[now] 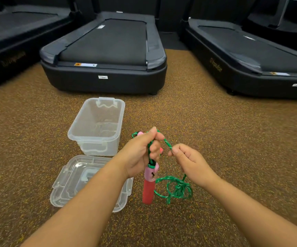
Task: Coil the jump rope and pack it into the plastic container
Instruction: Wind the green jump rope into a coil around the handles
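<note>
A green braided jump rope [177,188] with pink and red handles hangs in front of me. My left hand [142,154] is closed around several strands of the rope, and one handle [149,184] dangles below it. A second pink handle end pokes out behind that fist. My right hand [187,161] pinches a strand of rope just right of the left hand. A loose bundle of loops hangs under my right hand. The clear plastic container [76,129] stands open on the floor to the left, with nothing inside.
The container's clear lid [69,180] lies flat on the speckled brown floor, partly under my left forearm. Three black treadmills stand behind, the nearest [105,73] just beyond the container.
</note>
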Motion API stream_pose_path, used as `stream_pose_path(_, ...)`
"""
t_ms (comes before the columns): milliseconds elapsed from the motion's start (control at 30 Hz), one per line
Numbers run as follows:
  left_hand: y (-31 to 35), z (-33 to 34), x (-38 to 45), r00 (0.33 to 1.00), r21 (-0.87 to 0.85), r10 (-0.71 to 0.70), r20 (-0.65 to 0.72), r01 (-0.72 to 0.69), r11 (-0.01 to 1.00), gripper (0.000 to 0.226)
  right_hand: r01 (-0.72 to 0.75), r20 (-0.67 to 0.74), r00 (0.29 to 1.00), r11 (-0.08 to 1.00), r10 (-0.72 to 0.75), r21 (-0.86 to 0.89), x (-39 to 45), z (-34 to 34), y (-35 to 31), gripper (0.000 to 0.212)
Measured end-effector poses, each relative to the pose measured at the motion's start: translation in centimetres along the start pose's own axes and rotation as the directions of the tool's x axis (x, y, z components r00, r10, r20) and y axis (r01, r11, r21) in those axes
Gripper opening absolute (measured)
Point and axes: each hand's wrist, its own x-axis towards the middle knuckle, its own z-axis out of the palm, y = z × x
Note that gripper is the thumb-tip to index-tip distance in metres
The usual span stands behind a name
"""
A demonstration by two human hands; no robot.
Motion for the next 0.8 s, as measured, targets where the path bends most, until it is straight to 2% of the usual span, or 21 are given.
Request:
stream_pose_path(167, 0.2, -0.5, 0.6, 0.99, -0.183, 0.08, -0.118, -0.101, 0.978, 0.033, 0.022, 0.089, 0.996, 0.988, -0.008, -0.154, -1.5, 1.4, 0.5, 0.024)
stream_pose_path(267, 0.2, -0.7, 0.6, 0.983, -0.142, 0.116, -0.139, -0.136, 0.98, 0.038, 0.064, 0.149, 0.988, 0.969, -0.029, -0.238, -2.0, 1.9, 0.1, 0.024)
stream_pose_path(367, 0.1, -0.7, 0.7, 0.985, -0.084, 0.08, -0.151, -0.093, 0.992, 0.047, 0.134, 0.178, 0.98, 0.949, -0.085, -0.285, -2.2, 1.9, -1.0, 0.03)
stream_pose_path(467, -0.2, -0.8, 1.0, 0.99, -0.102, -0.01, -0.142, -0.005, 0.995, 0.064, 0.227, 0.187, 0.967, 0.922, -0.174, -0.313, -1.9, 1.3, -2.1, 0.04)
stream_pose_path(567, -0.5, -0.7, 1.0, 0.991, -0.061, -0.091, -0.1, 0.085, 0.995, 0.079, 0.26, 0.198, 0.956, 0.936, -0.216, -0.236, -1.5, 0.7, -3.0, 0.037)
stream_pose_path(633, -0.6, -0.5, 0.8, 0.99, 0.003, -0.127, -0.069, 0.127, 0.992, 0.085, 0.248, 0.181, 0.957, 0.964, -0.227, -0.101, -1.3, 0.4, -3.6, 0.028)
stream_pose_path(700, -0.8, -0.4, 0.7, 0.985, 0.128, -0.161, -0.061, 0.167, 0.978, 0.085, 0.194, 0.168, 0.966, 0.981, -0.195, 0.021, -1.0, 0.0, -4.1, 0.028)
stream_pose_path(800, -1.1, -0.6, 1.0, 0.984, 0.282, -0.167, -0.063, 0.178, 0.943, 0.086, 0.136, 0.14, 0.98, 0.989, -0.142, 0.051, -0.5, -0.9, -4.5, 0.029)
